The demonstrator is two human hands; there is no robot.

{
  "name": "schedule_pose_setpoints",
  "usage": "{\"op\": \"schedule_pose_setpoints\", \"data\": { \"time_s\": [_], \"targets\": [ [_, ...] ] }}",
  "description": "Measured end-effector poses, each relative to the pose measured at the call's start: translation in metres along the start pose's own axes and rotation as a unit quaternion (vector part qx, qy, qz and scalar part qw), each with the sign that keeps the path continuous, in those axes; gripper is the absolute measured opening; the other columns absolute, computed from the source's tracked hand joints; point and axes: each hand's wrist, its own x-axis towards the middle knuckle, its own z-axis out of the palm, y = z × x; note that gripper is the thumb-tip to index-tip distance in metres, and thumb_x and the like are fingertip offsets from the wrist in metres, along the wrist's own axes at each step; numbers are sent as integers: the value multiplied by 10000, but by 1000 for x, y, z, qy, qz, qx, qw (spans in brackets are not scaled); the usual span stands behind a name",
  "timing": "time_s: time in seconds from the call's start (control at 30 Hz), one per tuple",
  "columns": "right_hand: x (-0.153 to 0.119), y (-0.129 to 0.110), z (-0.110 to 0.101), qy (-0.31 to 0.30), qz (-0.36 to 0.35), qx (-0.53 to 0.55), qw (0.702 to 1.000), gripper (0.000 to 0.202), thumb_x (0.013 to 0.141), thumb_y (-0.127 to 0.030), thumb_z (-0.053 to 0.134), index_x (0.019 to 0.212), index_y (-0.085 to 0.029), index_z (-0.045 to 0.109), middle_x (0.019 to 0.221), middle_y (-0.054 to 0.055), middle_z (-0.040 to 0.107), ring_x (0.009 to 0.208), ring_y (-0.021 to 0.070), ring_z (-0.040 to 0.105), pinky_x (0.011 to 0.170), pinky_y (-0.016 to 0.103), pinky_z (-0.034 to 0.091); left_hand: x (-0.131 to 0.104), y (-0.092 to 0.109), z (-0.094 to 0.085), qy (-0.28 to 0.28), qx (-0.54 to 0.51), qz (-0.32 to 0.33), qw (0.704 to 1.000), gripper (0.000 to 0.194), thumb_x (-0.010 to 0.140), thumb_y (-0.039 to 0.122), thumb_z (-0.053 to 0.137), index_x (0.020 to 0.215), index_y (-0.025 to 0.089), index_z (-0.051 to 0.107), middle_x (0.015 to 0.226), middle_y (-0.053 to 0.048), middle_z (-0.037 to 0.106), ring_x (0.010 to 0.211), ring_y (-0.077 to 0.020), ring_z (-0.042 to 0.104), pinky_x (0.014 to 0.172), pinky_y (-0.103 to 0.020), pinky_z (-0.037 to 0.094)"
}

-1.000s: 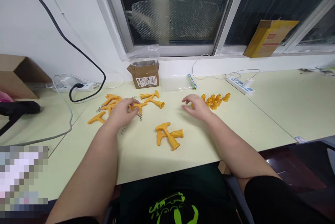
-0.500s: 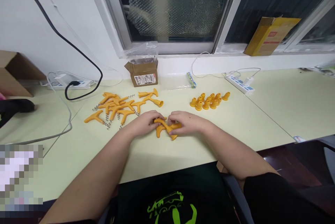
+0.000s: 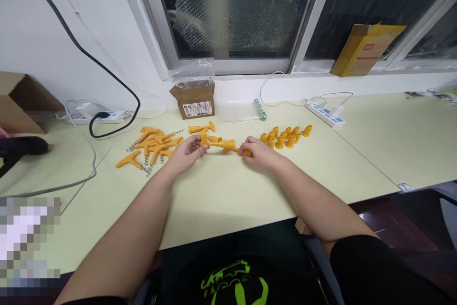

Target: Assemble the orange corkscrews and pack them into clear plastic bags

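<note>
Near the middle of the table, my left hand grips the handle of a yellow corkscrew whose cone-shaped sleeve points right. Just right of it, my right hand has its fingers closed on a second yellow corkscrew, partly hidden by the fingers. Beyond my left hand lies another assembled yellow piece. To the left is a pile of yellow T-handles with metal spirals. Several yellow cone sleeves stand upright to the right of my right hand.
A small open cardboard box and a clear plastic bag are by the wall. Power strips with white cables lie at the back. A larger carton stands far left, and a yellow package leans on the window.
Both hands have moved away from my body and apart. The two corkscrews, crossed together before, are now held one in each hand.
</note>
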Motion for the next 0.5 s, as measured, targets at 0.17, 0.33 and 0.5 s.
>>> {"op": "schedule_pose_setpoints", "data": {
  "time_s": [0.17,0.33,0.5],
  "targets": [
    [4,4,11,39,38,-17,998,289,892,-243,675,1172,-186,714,1142,105,579,987,226,626,948,378,514,2,-4,6,12,-87,-40,995,599,796,582,779,1176,176,555,902,-27,648,720,-165,696,761,-373,617],
    [10,0,13,124,-4,1,992,312,995,-266,538,1261,-183,679,1226,137,596,1176,258,581,1072,444,463,1,-5,18,-5,-137,-38,990,685,894,497,700,1479,289,410,901,16,624,761,-157,738,814,-393,644],
    [12,-14,8,124,-31,180,975,334,1043,-408,476,1228,-195,655,1077,84,695,983,207,652,924,380,520,0,-2,34,3,-149,-41,988,639,920,482,676,1471,247,455,936,-25,665,779,-160,750,830,-384,646]
  ]
}}
